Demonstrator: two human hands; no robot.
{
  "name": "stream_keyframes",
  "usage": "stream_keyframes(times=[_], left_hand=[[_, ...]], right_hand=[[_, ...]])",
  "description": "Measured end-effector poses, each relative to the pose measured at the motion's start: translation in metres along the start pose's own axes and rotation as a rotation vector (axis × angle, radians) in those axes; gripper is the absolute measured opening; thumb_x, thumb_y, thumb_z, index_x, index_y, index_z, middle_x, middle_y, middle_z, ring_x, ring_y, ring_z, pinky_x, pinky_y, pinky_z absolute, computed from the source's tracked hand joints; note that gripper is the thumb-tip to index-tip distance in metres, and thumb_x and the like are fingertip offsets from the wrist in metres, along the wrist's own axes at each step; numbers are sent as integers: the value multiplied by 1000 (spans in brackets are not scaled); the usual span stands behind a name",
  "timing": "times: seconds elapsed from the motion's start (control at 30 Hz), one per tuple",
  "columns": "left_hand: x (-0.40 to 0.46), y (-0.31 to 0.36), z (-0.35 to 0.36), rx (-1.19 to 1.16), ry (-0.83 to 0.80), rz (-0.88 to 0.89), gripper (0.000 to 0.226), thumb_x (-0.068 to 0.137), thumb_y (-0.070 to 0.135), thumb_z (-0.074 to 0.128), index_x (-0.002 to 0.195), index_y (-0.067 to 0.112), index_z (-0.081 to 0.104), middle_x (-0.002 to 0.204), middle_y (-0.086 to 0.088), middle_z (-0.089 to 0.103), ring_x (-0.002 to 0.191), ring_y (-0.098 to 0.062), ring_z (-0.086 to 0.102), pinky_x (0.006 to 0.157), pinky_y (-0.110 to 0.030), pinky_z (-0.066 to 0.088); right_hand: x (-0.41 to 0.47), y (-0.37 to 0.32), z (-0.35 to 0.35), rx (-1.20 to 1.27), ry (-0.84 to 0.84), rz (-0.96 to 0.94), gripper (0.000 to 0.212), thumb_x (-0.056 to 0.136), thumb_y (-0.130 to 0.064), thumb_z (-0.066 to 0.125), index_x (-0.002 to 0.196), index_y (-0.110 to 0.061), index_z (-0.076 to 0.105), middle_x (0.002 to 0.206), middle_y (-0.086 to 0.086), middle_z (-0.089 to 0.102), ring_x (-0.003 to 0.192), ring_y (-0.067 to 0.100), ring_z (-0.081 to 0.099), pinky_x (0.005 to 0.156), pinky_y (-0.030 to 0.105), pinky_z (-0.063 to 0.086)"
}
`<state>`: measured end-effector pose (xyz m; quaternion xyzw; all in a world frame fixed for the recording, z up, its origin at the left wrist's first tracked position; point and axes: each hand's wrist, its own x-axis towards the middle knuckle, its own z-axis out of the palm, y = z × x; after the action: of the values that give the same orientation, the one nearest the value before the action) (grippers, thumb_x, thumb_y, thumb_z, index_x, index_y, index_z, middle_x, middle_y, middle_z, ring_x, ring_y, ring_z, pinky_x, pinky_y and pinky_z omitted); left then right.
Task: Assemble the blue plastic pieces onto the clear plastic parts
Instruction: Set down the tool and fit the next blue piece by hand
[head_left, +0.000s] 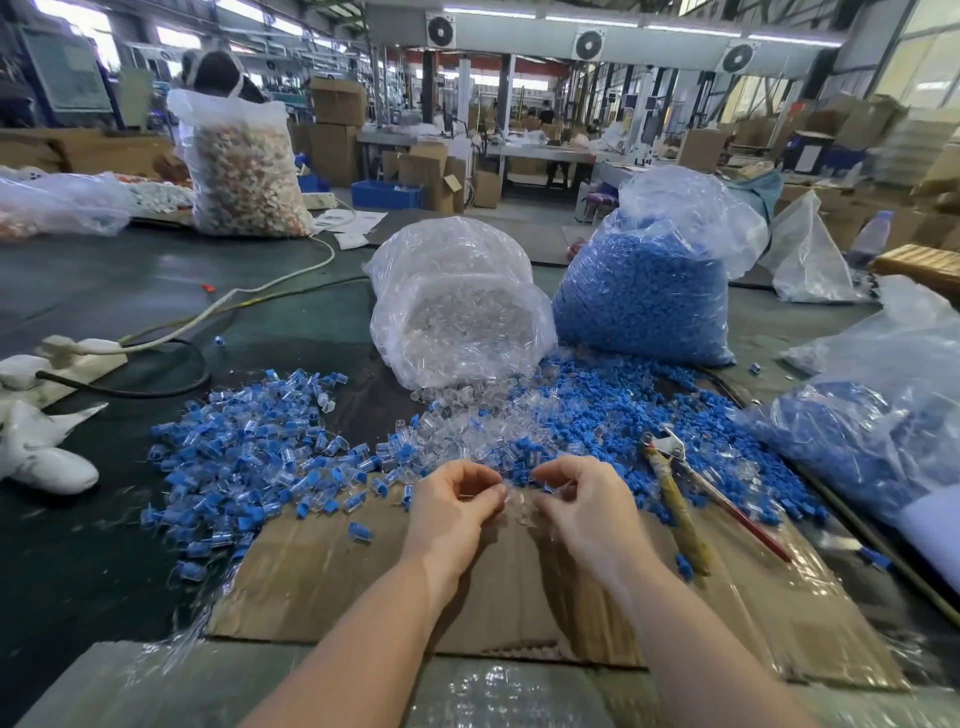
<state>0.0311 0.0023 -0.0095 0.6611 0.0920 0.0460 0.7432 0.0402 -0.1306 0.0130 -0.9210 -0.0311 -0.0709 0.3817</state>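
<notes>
Both forearms reach forward over the cardboard (322, 566). Left hand (452, 506) and right hand (576, 501), fingers curled, pinch clear parts (519, 506) between them at the cardboard's far edge; blue pieces (613, 415) heaped beyond.

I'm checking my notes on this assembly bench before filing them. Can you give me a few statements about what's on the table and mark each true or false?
1. The bag of clear parts lies tipped over, its mouth spilling parts toward the person. True.
2. The bag of blue pieces stands to the left of the clear one. False: it stands to its right.
3. Both the left hand and the right hand work over the cardboard sheet. True.
4. The pliers are gripped in the right hand. False: they lie on the table, right of that hand.
5. Assembled blue-and-clear pieces are piled left of the hands. True.
</notes>
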Motion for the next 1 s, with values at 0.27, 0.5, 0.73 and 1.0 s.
stream_keyframes(times=[0.27,0.5,0.73,1.0], left_hand=[[-5,-9,1,350,22,166,19,86,3,61,96,18,68,82,6,66,77,-5,62,69,-14,49],[-9,-11,-2,393,23,223,23,85,7,63,80,28,60,75,7,64,72,-6,61,64,-10,46],[-14,-13,-2,415,13,272,20,86,10,63,80,29,62,73,11,63,69,5,57,63,-5,42],[-16,-14,-4,474,4,316,15,86,11,63,84,25,64,77,11,64,74,0,58,66,-4,42]], right_hand=[[-2,6,18,-621,124,-44,19,94,-31,47,101,-26,64,106,-5,51,106,18,44,88,35,32],[-8,5,15,-545,205,-121,15,94,-30,47,97,-25,61,100,-9,57,99,16,48,85,32,30],[-34,10,19,-280,308,-191,2,84,-18,65,85,-19,65,80,-5,66,80,21,58,72,33,31],[-41,17,21,-219,346,-212,10,81,-11,69,90,-14,70,87,-1,69,83,26,60,73,35,32]])
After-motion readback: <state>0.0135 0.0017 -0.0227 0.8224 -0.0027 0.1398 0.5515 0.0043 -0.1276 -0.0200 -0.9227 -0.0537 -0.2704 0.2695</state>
